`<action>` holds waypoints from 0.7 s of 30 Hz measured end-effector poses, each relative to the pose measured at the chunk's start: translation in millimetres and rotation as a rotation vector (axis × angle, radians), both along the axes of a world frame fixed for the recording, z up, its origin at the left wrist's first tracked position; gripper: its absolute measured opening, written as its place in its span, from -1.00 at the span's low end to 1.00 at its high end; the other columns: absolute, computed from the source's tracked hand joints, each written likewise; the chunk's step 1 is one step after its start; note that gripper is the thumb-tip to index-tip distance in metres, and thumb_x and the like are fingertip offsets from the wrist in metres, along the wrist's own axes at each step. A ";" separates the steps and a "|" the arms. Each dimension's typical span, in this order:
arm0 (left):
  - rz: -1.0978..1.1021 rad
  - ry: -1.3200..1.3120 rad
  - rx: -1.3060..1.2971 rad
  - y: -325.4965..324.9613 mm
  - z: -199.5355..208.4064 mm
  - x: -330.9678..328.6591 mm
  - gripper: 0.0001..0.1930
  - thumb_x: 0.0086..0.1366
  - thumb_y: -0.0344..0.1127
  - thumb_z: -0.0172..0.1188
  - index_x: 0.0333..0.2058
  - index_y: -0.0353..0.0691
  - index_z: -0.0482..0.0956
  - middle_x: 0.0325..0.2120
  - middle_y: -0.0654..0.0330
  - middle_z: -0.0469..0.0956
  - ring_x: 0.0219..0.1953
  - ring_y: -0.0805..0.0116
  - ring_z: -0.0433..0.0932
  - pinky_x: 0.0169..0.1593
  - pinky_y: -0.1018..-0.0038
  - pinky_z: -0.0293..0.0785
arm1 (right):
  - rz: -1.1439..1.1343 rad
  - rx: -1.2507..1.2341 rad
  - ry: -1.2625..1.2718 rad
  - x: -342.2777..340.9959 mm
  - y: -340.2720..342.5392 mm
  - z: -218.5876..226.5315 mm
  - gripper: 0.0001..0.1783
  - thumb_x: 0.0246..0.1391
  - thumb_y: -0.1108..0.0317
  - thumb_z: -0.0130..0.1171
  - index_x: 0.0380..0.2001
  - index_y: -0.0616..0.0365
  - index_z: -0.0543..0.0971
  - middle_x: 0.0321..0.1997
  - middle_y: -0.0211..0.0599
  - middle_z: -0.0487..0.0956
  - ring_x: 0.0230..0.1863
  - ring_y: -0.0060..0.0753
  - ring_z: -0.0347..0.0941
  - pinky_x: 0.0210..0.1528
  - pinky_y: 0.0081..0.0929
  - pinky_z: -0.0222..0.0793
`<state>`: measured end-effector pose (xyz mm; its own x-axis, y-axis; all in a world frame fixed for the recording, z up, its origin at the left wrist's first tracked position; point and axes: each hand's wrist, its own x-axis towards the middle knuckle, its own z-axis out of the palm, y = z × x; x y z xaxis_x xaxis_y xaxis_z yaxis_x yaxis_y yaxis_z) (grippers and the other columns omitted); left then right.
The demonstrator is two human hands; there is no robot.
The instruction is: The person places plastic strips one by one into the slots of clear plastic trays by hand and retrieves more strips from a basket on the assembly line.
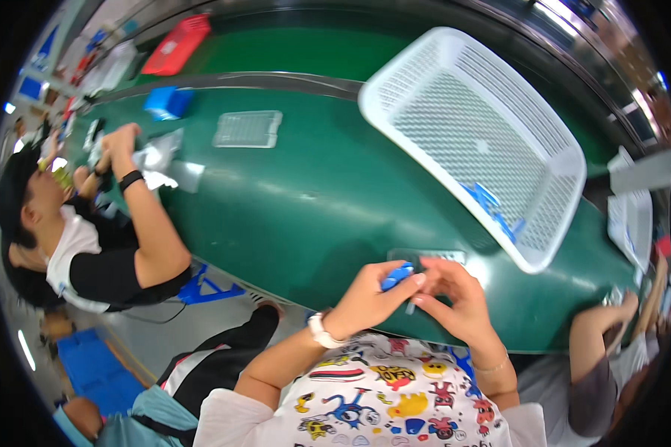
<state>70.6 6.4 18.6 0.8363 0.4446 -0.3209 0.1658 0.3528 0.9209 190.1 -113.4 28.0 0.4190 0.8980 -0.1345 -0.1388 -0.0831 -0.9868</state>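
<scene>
Blue piece in left fingers; right fingers near; shirt bears lettering

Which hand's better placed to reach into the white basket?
Probably the right hand: it sits nearer the white basket, ahead and to the right. The left hand is farther and holds a blue piece. Whether the right holds anything is unclear.

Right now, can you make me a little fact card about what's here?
Left hand: holds a small blue piece
Right hand: beside the left, fingers bent; grip unclear
White basket: on the green table, blue strips inside
Clear tray: on the table, left of the basket
Co-worker at left: black wristband
</scene>
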 end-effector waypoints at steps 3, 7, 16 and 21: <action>-0.071 0.026 0.048 6.2 3.4 4.0 -0.78 0.25 -0.25 0.17 -0.50 -0.25 0.49 -0.65 0.44 0.38 -0.57 0.75 0.27 -0.54 0.72 0.14 | -0.034 0.043 -0.217 4.1 2.5 -2.8 -0.71 -0.09 0.63 0.26 -0.22 0.25 0.54 -0.38 -0.33 0.54 -0.40 -0.56 0.45 -0.33 -0.61 0.40; 0.057 0.009 -0.373 17.0 0.1 3.6 -0.76 0.34 -0.16 0.01 -0.39 -0.21 0.41 -0.70 0.42 0.21 -0.70 0.68 0.11 -0.64 0.67 -0.03 | -0.154 0.324 -0.846 20.9 -11.5 -5.9 -0.78 -0.25 0.56 0.36 -0.42 0.16 0.60 -0.34 -0.37 0.55 -0.42 -0.49 0.41 -0.41 -0.55 0.30; 0.152 -0.145 -0.611 30.4 -13.8 -29.6 -0.82 0.21 -0.31 0.00 -0.22 -0.22 0.39 -0.61 0.31 0.25 -0.70 0.61 0.12 -0.65 0.63 -0.02 | -0.098 0.467 -1.393 25.5 -29.9 -10.9 -0.71 -0.36 0.51 0.33 -0.40 0.13 0.63 -0.31 -0.44 0.56 -0.36 -0.48 0.40 -0.38 -0.49 0.24; 0.237 -0.008 -0.375 22.4 -2.8 -31.5 -0.77 0.29 -0.37 -0.03 -0.09 -0.27 0.34 -0.51 0.20 0.42 -0.68 0.60 0.20 -0.63 0.64 0.06 | -0.052 0.026 -0.913 26.1 -11.8 -13.2 -0.78 -0.21 0.50 0.29 -0.37 0.15 0.63 -0.39 -0.37 0.58 -0.38 -0.37 0.41 -0.36 -0.44 0.25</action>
<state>39.1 28.8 15.9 0.7281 0.4784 -0.4908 0.0338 0.6902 0.7228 216.1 -125.1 14.8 0.3925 0.8732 0.2891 0.6936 -0.0746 -0.7165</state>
